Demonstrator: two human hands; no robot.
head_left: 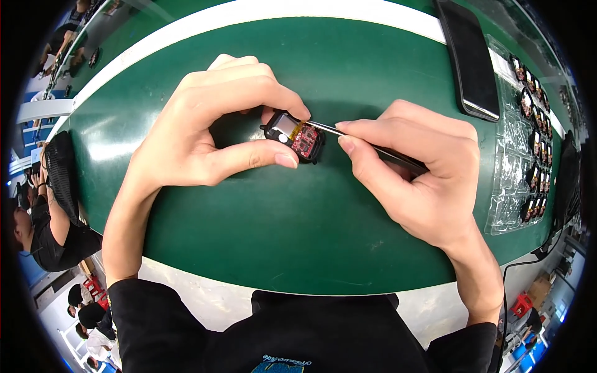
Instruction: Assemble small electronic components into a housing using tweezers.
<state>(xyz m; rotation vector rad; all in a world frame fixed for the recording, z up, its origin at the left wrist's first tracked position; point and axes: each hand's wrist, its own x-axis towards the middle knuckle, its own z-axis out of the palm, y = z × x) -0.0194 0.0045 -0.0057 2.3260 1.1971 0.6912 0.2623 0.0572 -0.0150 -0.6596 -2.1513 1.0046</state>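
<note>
Between the thumb and index finger of my left hand (205,121) is a small black device housing (318,149). Inside it show a red circuit board (306,142), a silvery rectangular part (284,122) and a small white round spot. My right hand (423,161) is closed in a pen-like grip on dark metal tweezers (388,153). The tweezers' tip meets the upper edge of the device beside my left index fingertip. Whether the tip pinches anything is too small to tell.
A clear plastic tray (507,202) at the right carries several similar devices with red boards. A black phone-like slab (471,62) lies at the far right of the green tabletop (280,230). At the left edge are a black mesh item (60,174) and a seated person (53,230).
</note>
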